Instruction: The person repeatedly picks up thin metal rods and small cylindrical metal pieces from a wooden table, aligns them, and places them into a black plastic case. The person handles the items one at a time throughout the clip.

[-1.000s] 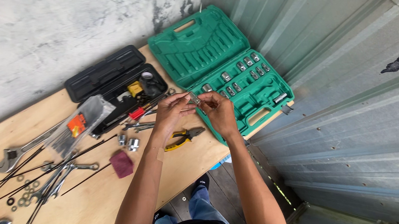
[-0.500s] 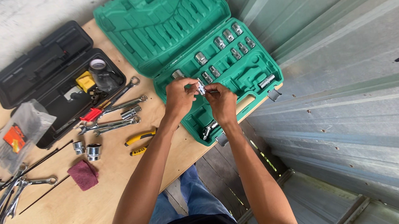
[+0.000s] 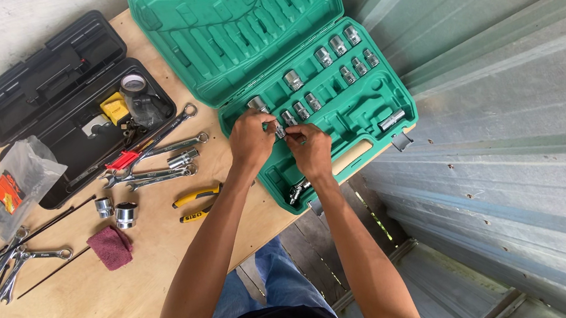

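Both hands meet over the middle of the open green socket case (image 3: 335, 112), just right of the frame's centre, and pinch a small metal socket (image 3: 280, 131) between them. The left hand (image 3: 249, 141) has its fingers closed on the socket's left side and the right hand (image 3: 311, 149) closes on it from the right; the piece is too small to tell which way its long axis runs. It sits above the case's tray, near a row of sockets (image 3: 300, 109) seated in their moulded slots. Both forearms rise from the bottom centre of the frame and converge, elbows spread. The case's right corner overhangs the wooden table (image 3: 85, 316) edge, close to the corrugated metal wall (image 3: 510, 114) at the right. To the left lie yellow-handled pliers (image 3: 194, 203), wrenches (image 3: 153, 165) and an open black toolbox (image 3: 57, 101), leaving bare table at lower left.
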